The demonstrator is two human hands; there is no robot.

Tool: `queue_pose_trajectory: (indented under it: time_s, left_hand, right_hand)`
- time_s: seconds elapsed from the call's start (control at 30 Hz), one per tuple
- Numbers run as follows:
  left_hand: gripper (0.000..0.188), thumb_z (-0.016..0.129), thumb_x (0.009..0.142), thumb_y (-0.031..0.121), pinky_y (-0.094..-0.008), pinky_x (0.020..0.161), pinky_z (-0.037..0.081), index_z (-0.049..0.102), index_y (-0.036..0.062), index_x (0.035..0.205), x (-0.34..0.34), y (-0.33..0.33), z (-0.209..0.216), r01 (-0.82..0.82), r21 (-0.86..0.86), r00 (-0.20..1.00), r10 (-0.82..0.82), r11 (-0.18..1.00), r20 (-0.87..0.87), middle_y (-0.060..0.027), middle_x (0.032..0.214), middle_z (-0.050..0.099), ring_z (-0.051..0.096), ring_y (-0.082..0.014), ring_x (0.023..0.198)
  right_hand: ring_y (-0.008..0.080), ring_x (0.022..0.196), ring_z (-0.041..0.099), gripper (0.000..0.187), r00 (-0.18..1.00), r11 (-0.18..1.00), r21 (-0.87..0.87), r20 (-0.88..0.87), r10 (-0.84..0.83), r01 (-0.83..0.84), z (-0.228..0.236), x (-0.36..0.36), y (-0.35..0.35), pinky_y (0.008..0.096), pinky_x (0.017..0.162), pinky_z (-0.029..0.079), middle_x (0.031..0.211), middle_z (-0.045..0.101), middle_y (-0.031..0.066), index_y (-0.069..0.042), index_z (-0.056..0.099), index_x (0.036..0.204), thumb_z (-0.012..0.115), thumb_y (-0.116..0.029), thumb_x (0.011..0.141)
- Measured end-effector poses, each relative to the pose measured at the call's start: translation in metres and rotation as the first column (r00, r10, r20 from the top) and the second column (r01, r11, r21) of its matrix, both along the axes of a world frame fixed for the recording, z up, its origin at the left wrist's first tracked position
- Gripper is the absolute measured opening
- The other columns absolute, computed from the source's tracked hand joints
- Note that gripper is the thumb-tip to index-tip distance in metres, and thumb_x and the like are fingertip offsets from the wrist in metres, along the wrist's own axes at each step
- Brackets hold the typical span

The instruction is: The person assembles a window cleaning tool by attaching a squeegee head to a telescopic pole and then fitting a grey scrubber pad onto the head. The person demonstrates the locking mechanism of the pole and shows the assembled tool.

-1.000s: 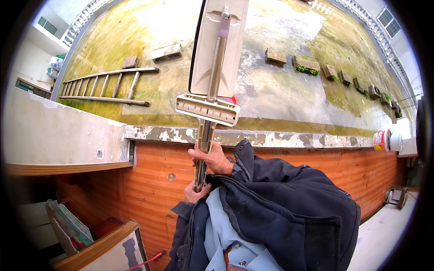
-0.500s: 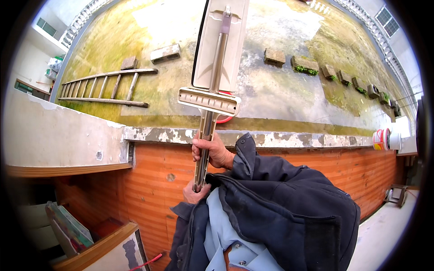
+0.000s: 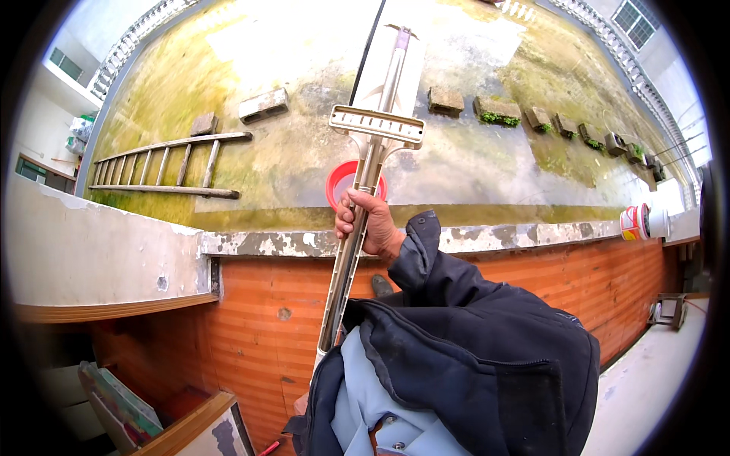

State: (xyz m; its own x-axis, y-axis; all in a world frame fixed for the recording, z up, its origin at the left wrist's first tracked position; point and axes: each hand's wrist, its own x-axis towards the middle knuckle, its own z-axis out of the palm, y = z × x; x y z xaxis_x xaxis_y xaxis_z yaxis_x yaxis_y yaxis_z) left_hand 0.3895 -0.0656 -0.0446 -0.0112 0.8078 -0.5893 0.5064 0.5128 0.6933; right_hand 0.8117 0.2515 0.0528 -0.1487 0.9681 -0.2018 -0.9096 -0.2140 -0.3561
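Observation:
A flat mop with a pale plate head (image 3: 411, 64) and a long metal handle reaches away from me, over the ledge. Across the handle sits a cream slotted wringer bar (image 3: 365, 120). Below that bar, my right hand (image 3: 374, 223) is closed round the handle. My left hand (image 3: 301, 403) shows only as a bit of skin near the handle's lower end, by my dark jacket; its fingers are hidden. Behind the handle, a red round tub (image 3: 333, 184) stands on the wet ground beyond the ledge.
A peeling ledge (image 3: 525, 238) crosses between the orange floor (image 3: 251, 311) and the mossy yard. A wooden ladder (image 3: 182, 166) lies at left; several blocks (image 3: 498, 111) line the yard's right. A paint bucket (image 3: 634, 223) stands on the ledge's right end. A low wall (image 3: 99, 243) is at left.
The mop has moved farther out and to the right, its handle now tilted. My left hand has slid down toward my body, mostly out of sight. More of the red tub shows.

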Motion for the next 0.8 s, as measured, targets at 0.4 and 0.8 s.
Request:
queue_pose_trajectory:
  time_s: [0.4,0.8]
  left_hand:
    - [0.045,0.075,0.084,0.033,-0.0290,0.078,0.054,0.062,-0.0006,0.111,-0.004,-0.007,-0.028,-0.032,-0.036,0.991,0.026,0.999,-0.135,-0.0090,0.091,0.069,0.067,-0.0149,0.084]
    - [0.044,0.075,0.085,0.031,-0.0289,0.078,0.053,0.062,-0.0005,0.112,0.002,-0.001,-0.043,-0.035,-0.059,0.986,0.025,0.998,-0.162,-0.0091,0.091,0.069,0.067,-0.0149,0.085]
  right_hand:
    - [0.0137,0.055,0.049,0.024,0.996,0.998,0.001,0.073,-0.056,0.056,0.019,0.014,0.016,0.0331,0.054,0.045,0.063,0.048,-0.0014,-0.013,0.049,0.084,0.061,-0.031,0.092]
    - [0.0140,0.050,0.047,0.029,0.968,0.981,-0.109,0.215,-0.132,0.158,0.035,0.014,0.021,0.0335,0.049,0.044,0.060,0.045,-0.0006,-0.013,0.045,0.079,0.063,-0.032,0.091]
